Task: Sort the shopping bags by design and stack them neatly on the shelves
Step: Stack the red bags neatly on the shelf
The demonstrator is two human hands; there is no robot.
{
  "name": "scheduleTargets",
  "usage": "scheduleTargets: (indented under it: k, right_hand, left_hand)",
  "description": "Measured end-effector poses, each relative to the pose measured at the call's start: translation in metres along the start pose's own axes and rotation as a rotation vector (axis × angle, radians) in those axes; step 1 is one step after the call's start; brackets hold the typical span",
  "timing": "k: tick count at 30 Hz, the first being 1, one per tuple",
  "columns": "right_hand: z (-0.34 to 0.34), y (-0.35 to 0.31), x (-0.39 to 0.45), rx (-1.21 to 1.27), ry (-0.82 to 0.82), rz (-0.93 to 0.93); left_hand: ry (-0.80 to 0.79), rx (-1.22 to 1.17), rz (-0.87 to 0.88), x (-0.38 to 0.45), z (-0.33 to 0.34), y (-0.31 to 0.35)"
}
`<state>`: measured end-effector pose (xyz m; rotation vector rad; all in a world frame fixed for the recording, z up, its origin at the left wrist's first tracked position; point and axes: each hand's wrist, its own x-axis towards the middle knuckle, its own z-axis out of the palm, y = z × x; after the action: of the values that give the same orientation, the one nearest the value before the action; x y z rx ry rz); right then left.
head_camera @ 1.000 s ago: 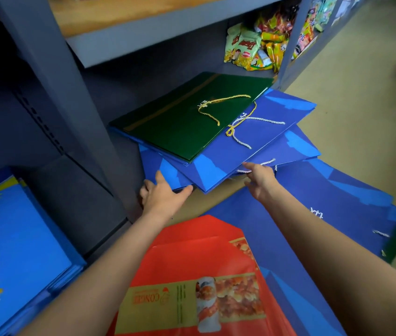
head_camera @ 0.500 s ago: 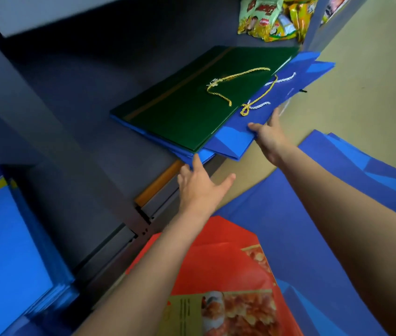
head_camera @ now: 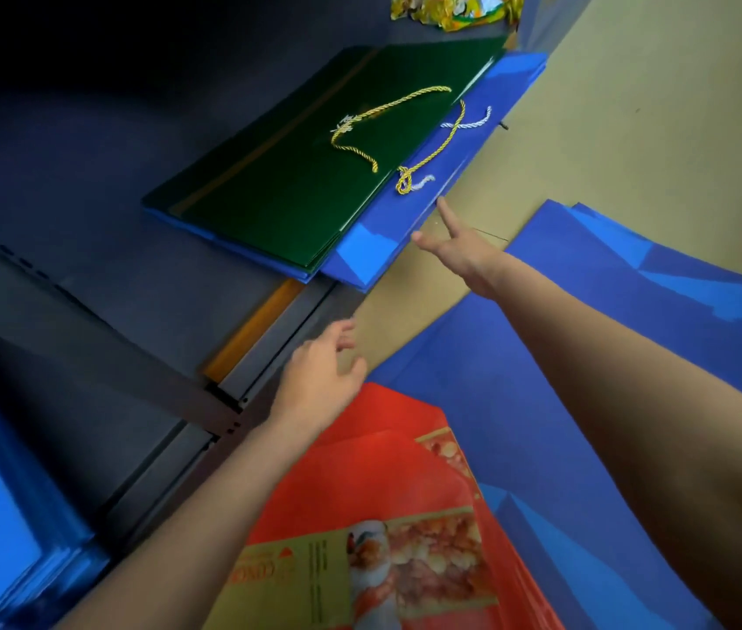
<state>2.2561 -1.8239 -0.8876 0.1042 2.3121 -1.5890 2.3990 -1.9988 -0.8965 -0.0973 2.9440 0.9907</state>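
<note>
Head view: right hand [head_camera: 464, 252] fingertip touches the blue bags [head_camera: 410, 220] edge.

Green bag [head_camera: 296, 175] with a gold cord [head_camera: 387, 106]; blue bags [head_camera: 405, 220] with lighter blue patches; red bag [head_camera: 373, 456] with a yellow food-print band; tan floor [head_camera: 633, 106].

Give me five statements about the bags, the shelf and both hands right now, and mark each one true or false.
1. The green bag lies on top of the blue bags on the shelf. True.
2. The left hand grips the red bag. False: it hovers open above it, holding nothing.
3. The right hand has straight fingers reaching to the blue bags' edge. True.
4. The gold cord lies across the green bag. True.
5. The red bag is on the shelf. False: it lies on the floor.
</note>
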Motion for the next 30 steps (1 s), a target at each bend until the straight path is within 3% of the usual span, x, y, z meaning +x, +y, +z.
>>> scheduleTargets:
  k: [3, 5, 8, 13, 19, 25, 30]
  right_hand:
    - [0.0, 0.02, -0.047, 0.064, 0.011, 0.099]
    - [0.008, 0.05, -0.093, -0.007, -0.114, 0.229]
    - [0.025, 0.088, -0.163, -0.1, -0.251, 0.315]
    - [0.067, 0.096, -0.207, -0.377, -0.213, 0.246]
    - [0.087, 0.089, -0.216, -0.452, -0.156, 0.12]
    - [0.031, 0.077, -0.207, -0.499, -0.051, -0.031]
    - [-0.01, 0.095, -0.209, -0.401, -0.164, 0.159]
  left_hand:
    - [-0.471, 0.098, 0.052, -0.017, 0.02, -0.021]
    - [-0.594, 0.213, 0.039, -0.026, 0.029, -0.034]
    - [-0.583, 0.304, 0.03, -0.031, 0.031, -0.046]
    - [-0.611, 0.377, -0.11, -0.036, 0.013, -0.067]
    - [-0.65, 0.321, -0.173, -0.067, 0.007, -0.09]
    - [-0.729, 0.386, -0.171, -0.101, -0.005, -0.105]
    - [-0.761, 0.505, -0.174, -0.11, -0.002, -0.102]
